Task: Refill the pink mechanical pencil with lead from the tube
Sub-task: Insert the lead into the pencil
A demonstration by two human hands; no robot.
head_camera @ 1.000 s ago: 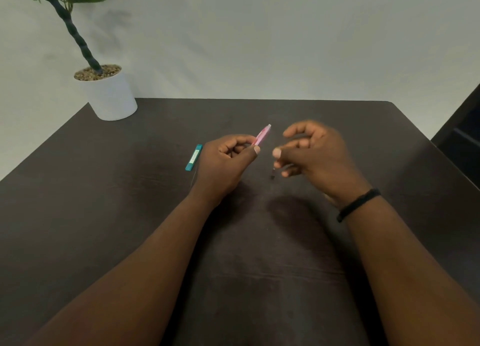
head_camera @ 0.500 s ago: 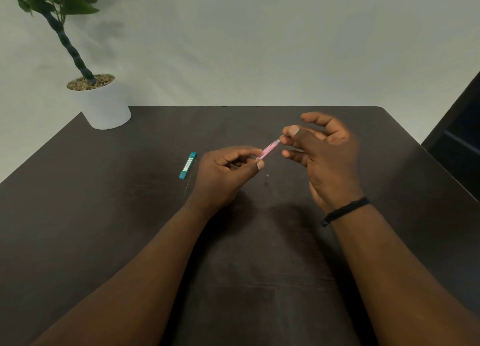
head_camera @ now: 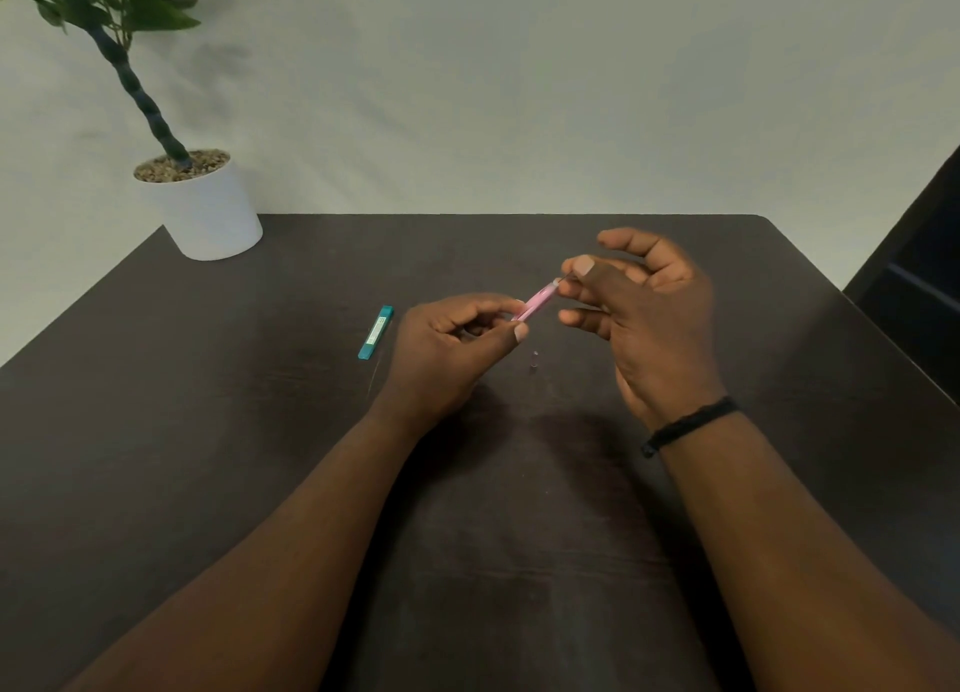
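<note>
My left hand [head_camera: 447,348] is closed around the pink mechanical pencil [head_camera: 537,301], whose upper end points up and to the right. My right hand [head_camera: 644,317] pinches a thin lead [head_camera: 565,278] between thumb and forefinger, right at the pencil's open end; its other fingers are spread. The teal lead tube [head_camera: 376,332] lies flat on the dark table [head_camera: 208,431], left of my left hand. A small clear piece, probably the pencil's cap [head_camera: 533,359], sits on the table below the pencil.
A white pot with a plant [head_camera: 203,208] stands at the table's back left corner. A dark piece of furniture [head_camera: 919,286] is beyond the right edge. A thin lead seems to lie on the table [head_camera: 373,379] below the tube.
My right hand rose from near the table up to the pencil's end and now holds a lead against it. My left hand has kept hold of the pencil.
</note>
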